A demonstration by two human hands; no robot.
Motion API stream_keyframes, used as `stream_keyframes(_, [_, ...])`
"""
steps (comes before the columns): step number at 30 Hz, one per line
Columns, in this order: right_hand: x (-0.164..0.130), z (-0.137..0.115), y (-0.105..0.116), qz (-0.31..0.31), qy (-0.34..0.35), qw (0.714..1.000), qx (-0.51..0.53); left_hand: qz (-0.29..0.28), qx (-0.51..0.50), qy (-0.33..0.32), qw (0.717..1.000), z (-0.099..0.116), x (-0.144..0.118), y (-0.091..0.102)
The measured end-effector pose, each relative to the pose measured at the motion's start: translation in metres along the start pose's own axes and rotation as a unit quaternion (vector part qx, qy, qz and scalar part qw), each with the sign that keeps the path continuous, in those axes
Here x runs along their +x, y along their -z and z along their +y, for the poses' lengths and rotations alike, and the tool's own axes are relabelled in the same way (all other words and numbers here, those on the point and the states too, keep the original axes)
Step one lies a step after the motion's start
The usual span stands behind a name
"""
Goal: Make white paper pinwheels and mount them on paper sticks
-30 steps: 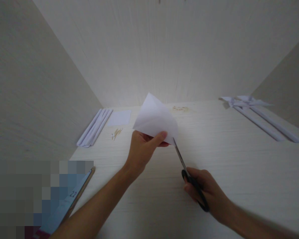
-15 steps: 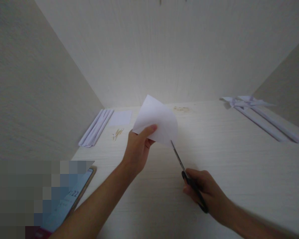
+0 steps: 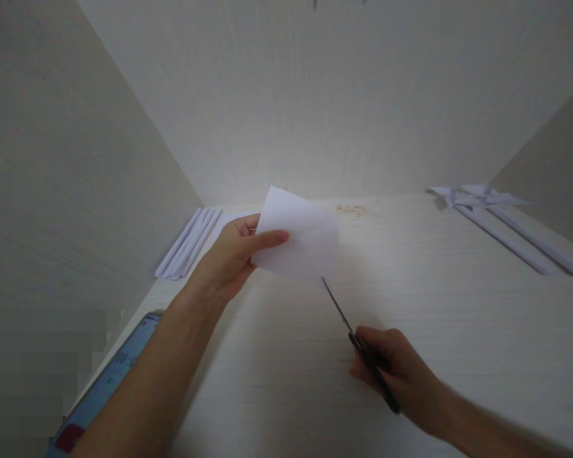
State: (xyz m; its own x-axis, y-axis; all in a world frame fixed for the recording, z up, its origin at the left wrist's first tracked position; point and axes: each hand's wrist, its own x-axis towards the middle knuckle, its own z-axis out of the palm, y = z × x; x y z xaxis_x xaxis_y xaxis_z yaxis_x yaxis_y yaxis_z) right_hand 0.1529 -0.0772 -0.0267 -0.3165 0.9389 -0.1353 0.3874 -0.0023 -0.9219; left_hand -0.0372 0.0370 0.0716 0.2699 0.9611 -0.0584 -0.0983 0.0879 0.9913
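A white sheet of paper (image 3: 300,222) is pinched in my left hand (image 3: 233,257), thumb on top and fingers mostly hidden behind. My right hand (image 3: 394,372) grips a pair of scissors (image 3: 337,305) by the black handles. The thin metal blades point up and left, and their tip meets the paper's lower corner. Whether the blades are apart cannot be made out from this angle.
Rolled white paper sticks (image 3: 188,245) lie by the left wall. Two paper pinwheels (image 3: 482,198) on paper sticks rest at the far right. A phone (image 3: 117,369) lies at lower left, partly behind my left arm. Small tan bits (image 3: 351,208) lie near the back wall.
My left hand has shifted left and turned, its thumb now lying flatter across the paper. The paper has rotated slightly, and its lower corner stays at the scissor tip. My right hand has barely moved.
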Motion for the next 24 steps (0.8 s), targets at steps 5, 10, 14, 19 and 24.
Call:
stream_keyframes(5, [-0.001,0.001,0.001,-0.010,0.011,1.000,-0.002,0.042,0.056,-0.044,0.997,-0.004,-0.002,-0.006])
stream_keyframes(10, [-0.001,0.001,0.002,-0.011,0.009,1.000,-0.010,0.066,0.065,-0.057,0.994,-0.003,-0.004,-0.010])
stream_keyframes(14, [-0.001,0.002,0.005,-0.020,0.009,1.000,-0.005,0.068,0.058,-0.061,0.994,-0.003,-0.005,-0.012])
stream_keyframes(19, [-0.001,0.002,0.006,-0.020,0.009,1.000,0.007,0.059,0.045,-0.062,0.995,-0.007,-0.004,-0.012])
stream_keyframes(24, [0.000,0.002,0.006,-0.020,0.013,1.000,0.017,0.051,0.041,-0.059,0.996,-0.009,-0.003,-0.013])
